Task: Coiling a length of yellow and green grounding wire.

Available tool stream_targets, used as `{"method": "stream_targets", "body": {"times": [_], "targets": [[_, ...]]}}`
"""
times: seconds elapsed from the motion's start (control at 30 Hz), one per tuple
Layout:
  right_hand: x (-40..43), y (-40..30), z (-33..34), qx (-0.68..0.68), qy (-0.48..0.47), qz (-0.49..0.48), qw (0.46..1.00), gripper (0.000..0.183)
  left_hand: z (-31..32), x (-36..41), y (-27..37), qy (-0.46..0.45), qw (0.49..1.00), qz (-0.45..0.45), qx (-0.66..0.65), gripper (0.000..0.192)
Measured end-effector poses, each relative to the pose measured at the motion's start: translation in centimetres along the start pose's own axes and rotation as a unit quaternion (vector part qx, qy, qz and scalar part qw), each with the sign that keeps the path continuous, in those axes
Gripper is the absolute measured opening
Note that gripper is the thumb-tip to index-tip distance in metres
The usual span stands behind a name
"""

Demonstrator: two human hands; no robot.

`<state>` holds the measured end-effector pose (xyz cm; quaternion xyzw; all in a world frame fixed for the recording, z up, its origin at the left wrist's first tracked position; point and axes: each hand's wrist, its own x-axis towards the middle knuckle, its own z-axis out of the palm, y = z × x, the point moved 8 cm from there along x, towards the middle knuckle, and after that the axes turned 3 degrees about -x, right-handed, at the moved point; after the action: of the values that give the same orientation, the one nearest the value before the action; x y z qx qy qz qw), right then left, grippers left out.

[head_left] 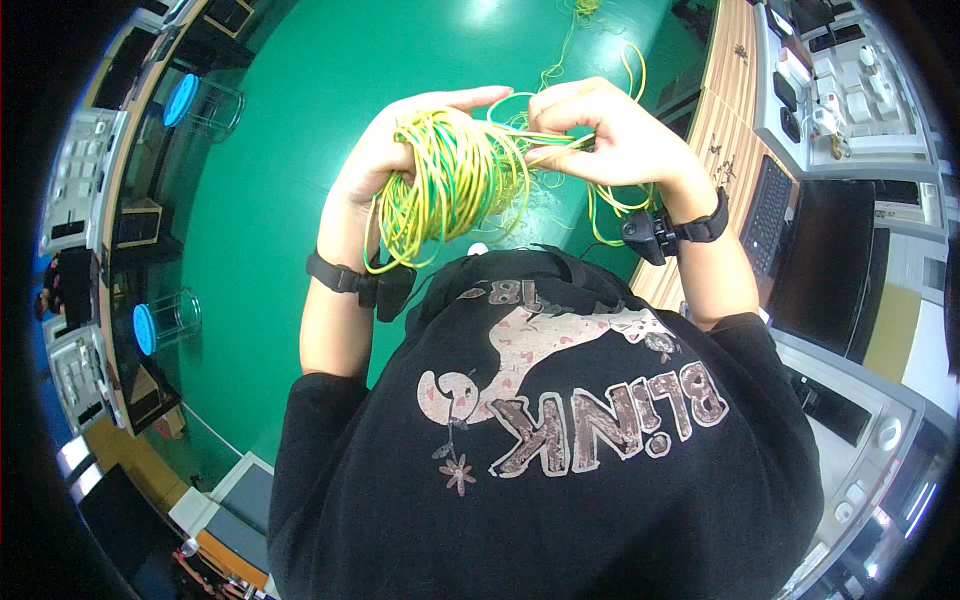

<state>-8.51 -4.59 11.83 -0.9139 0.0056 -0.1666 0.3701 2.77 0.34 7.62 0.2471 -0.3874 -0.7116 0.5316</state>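
A thick bundle of yellow-green electrical wire (450,176) is wound around my left hand (397,142), whose fingers are largely hidden behind the coils. To its right, my right hand (600,131) pinches several strands that run across from the bundle. Loose loops of the same wire hang below and behind my right hand, and one loop sticks up above it. More tangled wire (586,9) lies on the floor farther off, with a thin strand leading towards my hands. Each wrist wears a black strap with a small device.
On the right is a wood-grain bench (727,90) with a keyboard (769,206) and a dark monitor (825,262). Two blue-topped stools (180,100) stand on the green floor (277,150) at the left, beside another bench. A person in dark clothes (71,285) is at the far left.
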Motion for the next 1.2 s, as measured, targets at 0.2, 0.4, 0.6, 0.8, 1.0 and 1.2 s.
{"method": "stream_targets", "body": {"times": [0.2, 0.4, 0.6, 0.8, 1.0, 1.2], "targets": [[-0.4, 0.3, -0.4, 0.015, 0.030, 0.017, 0.999, 0.026, -1.2, -0.1, -1.0, 0.014, 0.993, -0.046, 0.108, 0.066], [-0.4, -0.6, -1.2, -0.080, 0.099, -0.032, 0.991, 0.017, -3.5, -0.9, -1.4, 0.017, 0.996, -0.035, 0.083, 0.057], [-1.2, -1.4, -1.7, -0.220, 0.204, -0.073, 0.951, 0.022, -3.9, -1.1, -2.0, 0.105, 0.993, -0.007, 0.055, 0.051], [-1.5, -2.5, -2.0, -0.277, 0.243, -0.144, 0.919, 0.020, -8.0, -2.7, -2.1, 0.192, 0.970, 0.095, -0.112, 0.034], [-3.2, 2.5, -3.2, 0.179, 0.376, -0.010, 0.909, 0.006, -7.4, -5.9, 0.7, 0.298, 0.929, 0.183, 0.123, 0.037], [-5.1, 3.6, -5.8, 0.210, 0.499, 0.019, 0.841, 0.012, -6.1, -5.3, 2.0, 0.279, 0.937, 0.194, 0.078, 0.040]]}}
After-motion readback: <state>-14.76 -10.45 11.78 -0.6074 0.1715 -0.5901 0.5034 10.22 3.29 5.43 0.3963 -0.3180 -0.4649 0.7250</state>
